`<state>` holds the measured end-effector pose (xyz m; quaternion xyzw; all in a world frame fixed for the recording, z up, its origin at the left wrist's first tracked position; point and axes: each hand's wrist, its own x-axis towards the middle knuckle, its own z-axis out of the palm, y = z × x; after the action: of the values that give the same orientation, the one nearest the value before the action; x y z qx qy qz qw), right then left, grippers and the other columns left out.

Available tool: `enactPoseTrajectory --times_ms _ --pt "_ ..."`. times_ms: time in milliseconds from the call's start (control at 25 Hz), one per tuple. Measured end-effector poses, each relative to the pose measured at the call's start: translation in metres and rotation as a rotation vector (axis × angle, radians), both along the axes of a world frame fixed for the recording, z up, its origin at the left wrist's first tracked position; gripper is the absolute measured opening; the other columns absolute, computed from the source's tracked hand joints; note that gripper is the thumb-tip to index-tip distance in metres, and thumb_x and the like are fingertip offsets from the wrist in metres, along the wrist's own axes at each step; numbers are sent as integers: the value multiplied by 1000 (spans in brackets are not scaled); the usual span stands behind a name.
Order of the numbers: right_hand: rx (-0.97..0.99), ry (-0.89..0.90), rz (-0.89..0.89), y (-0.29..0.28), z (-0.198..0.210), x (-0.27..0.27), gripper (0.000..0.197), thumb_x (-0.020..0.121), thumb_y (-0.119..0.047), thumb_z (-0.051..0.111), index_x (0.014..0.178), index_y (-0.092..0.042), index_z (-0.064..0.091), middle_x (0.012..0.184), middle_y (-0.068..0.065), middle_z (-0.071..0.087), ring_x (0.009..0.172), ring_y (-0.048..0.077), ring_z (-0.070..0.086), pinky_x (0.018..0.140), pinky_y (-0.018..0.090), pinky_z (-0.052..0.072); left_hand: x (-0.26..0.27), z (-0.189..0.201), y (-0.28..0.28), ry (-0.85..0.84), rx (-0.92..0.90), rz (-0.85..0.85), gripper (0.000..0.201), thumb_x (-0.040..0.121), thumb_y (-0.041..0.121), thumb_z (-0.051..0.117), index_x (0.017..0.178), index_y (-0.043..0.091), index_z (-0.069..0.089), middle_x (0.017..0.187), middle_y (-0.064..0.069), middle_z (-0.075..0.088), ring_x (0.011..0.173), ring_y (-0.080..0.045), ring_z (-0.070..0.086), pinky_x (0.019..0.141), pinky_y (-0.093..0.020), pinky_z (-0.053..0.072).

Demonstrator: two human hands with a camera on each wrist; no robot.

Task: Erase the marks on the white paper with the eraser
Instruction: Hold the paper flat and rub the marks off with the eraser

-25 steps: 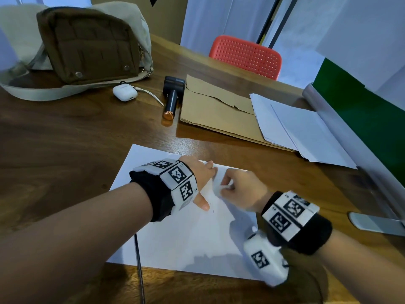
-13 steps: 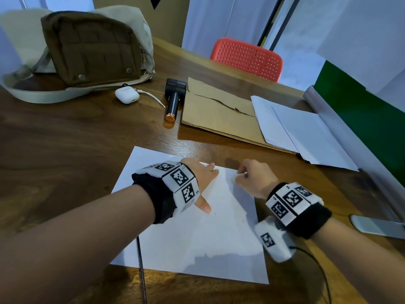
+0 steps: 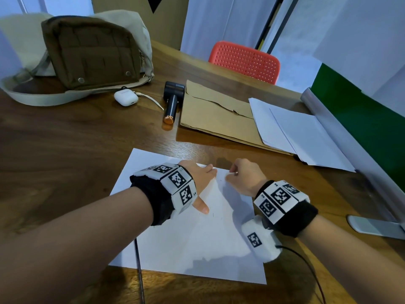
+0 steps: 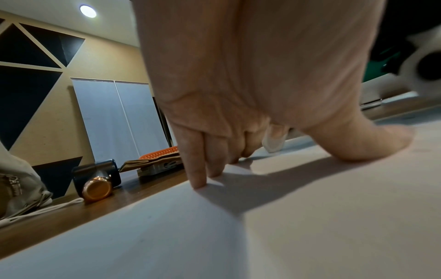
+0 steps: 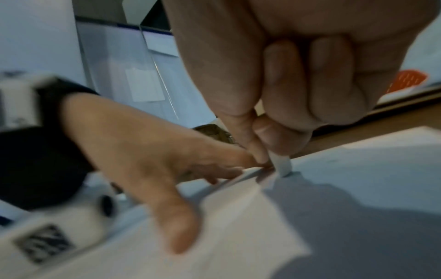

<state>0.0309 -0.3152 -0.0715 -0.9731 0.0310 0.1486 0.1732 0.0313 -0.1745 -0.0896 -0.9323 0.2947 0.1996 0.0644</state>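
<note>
A white sheet of paper (image 3: 192, 242) lies on the wooden table in front of me. My left hand (image 3: 200, 179) lies flat on its upper part, fingers straight and thumb spread, pressing it down (image 4: 198, 181). My right hand (image 3: 241, 177) is curled just right of the left fingertips and pinches a small white eraser (image 5: 282, 166) between thumb and forefinger, its tip on the paper near the far edge. In the left wrist view the eraser (image 4: 274, 145) shows behind my fingers. A faint small mark (image 3: 213, 215) sits near my left thumb.
Farther back lie a brown envelope (image 3: 217, 115), loose white sheets (image 3: 302, 137), a black and copper cylinder tool (image 3: 172, 106), a white earbud case (image 3: 126, 98) and a brown bag (image 3: 92, 49). A red chair (image 3: 245, 61) stands beyond the table. A cable (image 3: 306, 266) trails from my right wrist.
My right hand with the eraser has slid from the paper's middle up to its far edge, then slightly back left. My left hand has stayed flat on the sheet.
</note>
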Motion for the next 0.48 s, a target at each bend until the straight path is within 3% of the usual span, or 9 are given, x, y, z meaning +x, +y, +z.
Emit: enactPoseTrajectory --times_ms 120,200,280,320,480 --pt "75 114 120 18 -2 -13 21 88 -20 55 68 -15 50 77 4 57 66 15 51 49 19 35 0 0 -1 -19 -3 -33 98 78 61 59 151 16 11 160 -1 7 138 -28 36 103 -37 38" --pt "31 79 64 7 -3 -2 13 88 -20 55 80 -10 58 87 5 63 72 16 57 55 20 40 -1 1 0 -19 13 -25 99 79 61 58 151 15 8 160 0 3 141 -28 30 105 -37 37" --pt "-26 14 -75 -9 -4 11 21 87 -20 54 101 -6 60 101 10 65 87 22 60 66 25 43 -1 -1 0 -16 23 -5 103 79 62 58 152 15 3 160 1 -1 143 -28 24 108 -39 33" --pt "-14 0 -114 -13 -4 12 22 87 -21 55 102 -5 59 101 11 64 88 22 59 65 26 43 -2 -1 0 -17 21 -4 103 79 62 57 152 15 2 160 1 -1 143 -28 24 108 -39 33" --pt "212 162 -58 9 -7 -4 16 87 -21 57 80 -8 54 67 5 54 49 11 45 42 18 32 -2 1 0 -15 8 -27 100 79 61 58 151 12 9 160 -2 4 140 -27 32 106 -38 36"
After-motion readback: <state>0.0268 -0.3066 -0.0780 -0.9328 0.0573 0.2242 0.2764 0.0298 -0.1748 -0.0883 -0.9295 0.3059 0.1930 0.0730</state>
